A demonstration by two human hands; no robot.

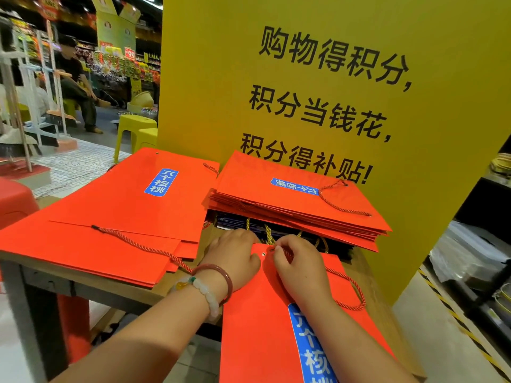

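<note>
A flat red paper bag (260, 327) with a blue label lies in front of me on the wooden table (116, 286), hanging over its near edge. My left hand (235, 258) grips the bag's top edge beside a small eyelet hole. My right hand (298, 266) pinches the end of the bag's red rope handle (356, 294) close to that hole. The rope loops out to the right across the bag.
A stack of folded red bags (298, 205) sits behind my hands on dark bags with gold ropes. More red bags (124, 205) spread over the table's left side. A yellow sign board (331, 92) stands behind. Stools and a seated person are at far left.
</note>
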